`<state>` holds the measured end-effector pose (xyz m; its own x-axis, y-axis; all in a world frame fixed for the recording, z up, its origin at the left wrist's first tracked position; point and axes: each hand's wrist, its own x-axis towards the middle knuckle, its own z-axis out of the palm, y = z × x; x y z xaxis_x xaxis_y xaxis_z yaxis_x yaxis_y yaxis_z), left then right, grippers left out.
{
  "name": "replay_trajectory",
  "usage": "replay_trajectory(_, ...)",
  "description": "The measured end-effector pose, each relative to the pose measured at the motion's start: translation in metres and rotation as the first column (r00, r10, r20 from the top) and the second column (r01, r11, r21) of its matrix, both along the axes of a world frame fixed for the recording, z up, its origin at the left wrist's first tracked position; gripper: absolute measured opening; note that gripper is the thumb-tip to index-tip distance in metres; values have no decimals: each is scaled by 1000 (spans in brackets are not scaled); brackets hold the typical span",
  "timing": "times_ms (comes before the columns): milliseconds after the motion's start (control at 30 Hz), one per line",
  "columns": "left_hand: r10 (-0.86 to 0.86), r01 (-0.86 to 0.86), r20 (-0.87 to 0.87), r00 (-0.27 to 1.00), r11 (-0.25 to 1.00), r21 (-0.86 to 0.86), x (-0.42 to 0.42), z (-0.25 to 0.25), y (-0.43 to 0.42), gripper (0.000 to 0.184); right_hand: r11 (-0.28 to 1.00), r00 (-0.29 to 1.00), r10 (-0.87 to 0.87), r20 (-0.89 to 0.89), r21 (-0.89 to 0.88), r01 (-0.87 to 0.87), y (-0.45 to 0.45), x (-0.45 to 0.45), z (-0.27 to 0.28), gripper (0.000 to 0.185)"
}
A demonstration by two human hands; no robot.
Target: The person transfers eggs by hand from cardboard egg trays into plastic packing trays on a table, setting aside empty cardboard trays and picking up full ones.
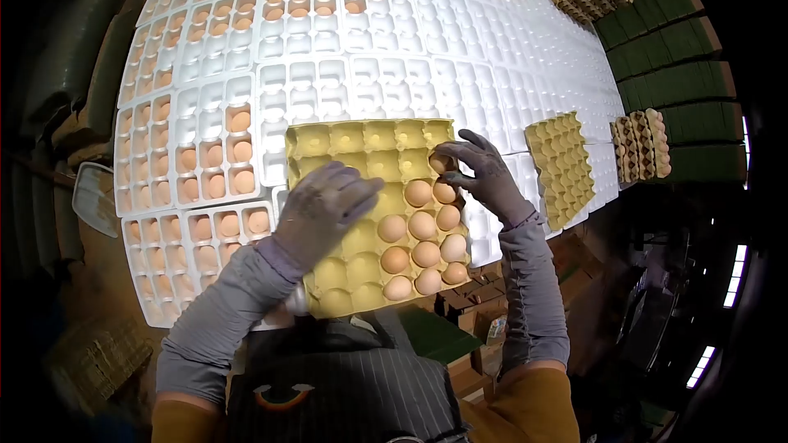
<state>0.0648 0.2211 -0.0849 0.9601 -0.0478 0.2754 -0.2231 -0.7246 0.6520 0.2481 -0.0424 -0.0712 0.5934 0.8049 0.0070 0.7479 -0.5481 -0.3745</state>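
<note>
1. Watching from here, I see the right hand (492, 180) with thumb and forefinger closed around an egg (442, 162); too hard a pinch or a slip could crack it against its neighbours.
2. Beneath both hands lies the yellow tray (332, 273). Its loose eggs (423, 226) sit leftward of the right hand and toward the body, so I judge that side heavier; a bump could tip it.
3. My left hand (324, 205) hangs over the tray's mostly bare side, fingers bent; I can't tell whether they are apart, together or gripping anything.
4. Just under the left sleeve (217, 308) are eggs in a white tray (182, 221); a dropped elbow could knock or crush them.
5. Hidden from me: the cups under my left palm, what supports the tray's near edge, and whether the pinched egg rests or is lifted. Glare washes out the white cups beyond both hands; the far surroundings fade to black.
</note>
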Motion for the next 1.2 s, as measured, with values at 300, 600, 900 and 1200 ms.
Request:
replay_trajectory(300, -56, 19, -267, 962, 990, -140, 48, 22, -71, 39, 536, 315, 304, -899, 435, 724, -31, 28, 11, 33)
replay_trajectory(600, 232, -217, -498, 836, 972, 89, -4, 28, -84, 44, 976, 966, 143, -215, -134, -175, -24, 16, 8, 38)
replay_trajectory(900, 231, -282, -554, 800, 959, -8, -11, 25, -89, 46, 991, 845, 26, -535, 123, 47, -28, 25, 12, 27)
replay_trajectory(1200, 159, -57, -350, 923, 956, 287, 10, 32, -124, 36, 943, 944, 210, -255, -204, -264, -22, 28, 20, 37)
